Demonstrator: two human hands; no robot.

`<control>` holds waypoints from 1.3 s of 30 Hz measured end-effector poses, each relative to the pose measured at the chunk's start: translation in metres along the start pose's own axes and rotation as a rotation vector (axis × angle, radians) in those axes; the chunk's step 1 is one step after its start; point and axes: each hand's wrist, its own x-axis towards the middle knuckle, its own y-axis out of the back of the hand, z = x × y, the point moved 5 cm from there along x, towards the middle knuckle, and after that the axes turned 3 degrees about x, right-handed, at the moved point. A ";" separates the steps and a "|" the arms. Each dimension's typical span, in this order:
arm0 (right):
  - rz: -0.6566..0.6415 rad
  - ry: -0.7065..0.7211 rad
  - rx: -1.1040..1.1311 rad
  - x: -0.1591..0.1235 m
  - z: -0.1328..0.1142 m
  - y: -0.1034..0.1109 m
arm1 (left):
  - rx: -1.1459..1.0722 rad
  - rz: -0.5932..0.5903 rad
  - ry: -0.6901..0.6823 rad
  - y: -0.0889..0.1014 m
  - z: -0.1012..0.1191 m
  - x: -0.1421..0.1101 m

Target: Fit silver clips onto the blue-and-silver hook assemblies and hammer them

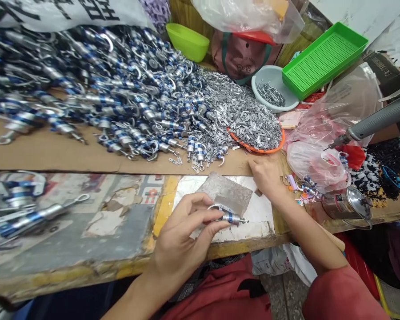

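Note:
Between the thumb and fingers of my left hand (pixel 186 229) is a small silver-and-blue metal fitting (pixel 232 217), with a curved hook on one side and an eyelet at its right end. It is held above a grey metal plate (pixel 216 189) lying on white board. My right hand (pixel 265 175) is at the cardboard edge, just below an orange-rimmed basket (pixel 270 151) heaped with small perforated metal links (pixel 250 115). Its fingers are curled down, and whatever they hold is hidden. Below that hand a small dark piece (pixel 258 193) shows.
A large pile of similar fittings (pixel 120 98) covers the cardboard at left. A grey bowl (pixel 258 80) of pins and a green perforated tray (pixel 323 62) stand behind. An electric screwdriver (pixel 376 120) juts in at right, above a lidded metal mug (pixel 340 202).

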 end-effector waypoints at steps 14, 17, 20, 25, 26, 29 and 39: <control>0.314 0.418 1.239 -0.082 -0.078 0.048 | -0.221 -0.123 0.243 0.000 -0.020 -0.003; 0.251 0.310 1.355 -0.081 -0.075 0.036 | -0.305 -0.125 0.216 -0.001 -0.017 -0.001; 0.247 0.315 1.316 -0.085 -0.070 0.034 | -0.411 -0.156 0.280 -0.001 -0.017 0.000; 0.472 0.653 0.766 -0.105 -0.071 0.050 | -0.484 -0.149 0.434 0.002 -0.019 0.002; 0.476 0.698 0.673 -0.107 -0.072 0.052 | -0.449 -0.151 0.417 0.003 -0.017 0.004; 0.402 0.779 0.520 -0.109 -0.074 0.056 | -0.303 -0.170 0.282 0.007 -0.006 0.010; 0.449 0.710 0.595 -0.110 -0.071 0.054 | -0.248 -0.215 0.195 0.010 -0.002 0.011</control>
